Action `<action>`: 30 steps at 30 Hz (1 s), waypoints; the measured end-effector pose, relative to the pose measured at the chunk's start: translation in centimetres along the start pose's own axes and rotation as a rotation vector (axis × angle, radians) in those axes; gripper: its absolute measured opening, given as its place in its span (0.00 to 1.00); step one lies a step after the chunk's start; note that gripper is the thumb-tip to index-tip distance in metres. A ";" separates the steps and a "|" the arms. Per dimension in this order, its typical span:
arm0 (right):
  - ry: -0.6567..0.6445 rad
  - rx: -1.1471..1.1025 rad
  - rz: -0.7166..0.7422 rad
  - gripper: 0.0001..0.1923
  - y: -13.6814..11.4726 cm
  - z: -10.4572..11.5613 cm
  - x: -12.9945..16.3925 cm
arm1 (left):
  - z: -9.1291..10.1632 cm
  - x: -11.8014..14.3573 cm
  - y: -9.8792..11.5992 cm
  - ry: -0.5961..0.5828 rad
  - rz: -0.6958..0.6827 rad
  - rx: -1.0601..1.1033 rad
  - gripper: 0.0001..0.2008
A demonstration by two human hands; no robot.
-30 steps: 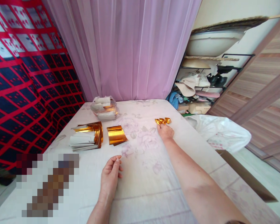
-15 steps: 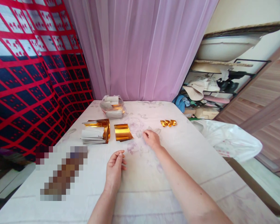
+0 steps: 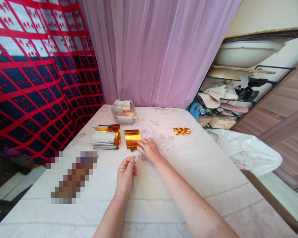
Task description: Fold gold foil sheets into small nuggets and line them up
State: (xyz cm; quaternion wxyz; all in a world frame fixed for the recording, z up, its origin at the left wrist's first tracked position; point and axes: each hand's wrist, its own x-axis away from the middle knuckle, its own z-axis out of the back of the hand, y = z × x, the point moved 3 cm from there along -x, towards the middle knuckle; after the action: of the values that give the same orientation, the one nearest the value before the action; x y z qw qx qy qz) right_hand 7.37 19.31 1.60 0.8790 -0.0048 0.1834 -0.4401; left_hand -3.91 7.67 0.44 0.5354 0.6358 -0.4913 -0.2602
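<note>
My right hand [image 3: 148, 148] rests palm down on the pale floral cloth, its fingertips touching the right edge of a small stack of gold foil sheets [image 3: 131, 138]. It grips nothing that I can see. My left hand [image 3: 125, 174] lies nearer to me on its side, fingers loosely curled and apart, holding nothing. A thicker pile of gold and white sheets [image 3: 106, 140] sits left of the foil stack. Several small folded gold pieces [image 3: 181, 131] lie together to the right, away from both hands.
A clear plastic bag of papers [image 3: 123, 111] stands at the far end of the table [image 3: 213, 158], before a pink curtain. A white plastic bag [image 3: 248, 152] hangs off the right edge. A cluttered shelf is beyond it; red-and-navy fabric hangs at left.
My right hand has left the folded gold pieces at the right and travelled left to the gold foil stack. My left hand has barely shifted.
</note>
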 end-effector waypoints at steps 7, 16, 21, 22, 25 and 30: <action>-0.042 0.064 0.014 0.10 -0.8 -0.7 0.1 | -0.1 0.0 -0.1 -0.006 0.009 0.023 0.22; 0.037 0.091 -0.032 0.11 -0.8 -1.3 0.7 | 0.0 -0.2 -0.2 -0.006 0.005 0.037 0.23; 0.172 0.040 -0.062 0.10 -0.4 -0.6 1.5 | 0.0 -0.1 -0.2 -0.017 0.000 0.040 0.22; 0.203 0.029 -0.067 0.10 -0.3 -0.3 1.8 | 0.0 -0.1 -0.2 -0.018 -0.001 0.042 0.22; 0.276 -0.004 -0.065 0.11 -0.1 0.8 3.0 | 0.0 -0.2 -0.2 -0.018 -0.001 0.046 0.22; 0.433 -0.166 -0.016 0.13 -0.3 4.1 5.5 | 0.0 -0.2 -0.3 -0.015 -0.012 0.050 0.23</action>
State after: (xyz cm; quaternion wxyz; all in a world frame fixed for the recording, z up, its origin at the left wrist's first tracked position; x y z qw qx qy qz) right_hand 11.51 14.25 3.76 0.8121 0.0160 0.4033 -0.4214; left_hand -3.93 7.83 0.14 0.5143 0.6498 -0.4979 -0.2557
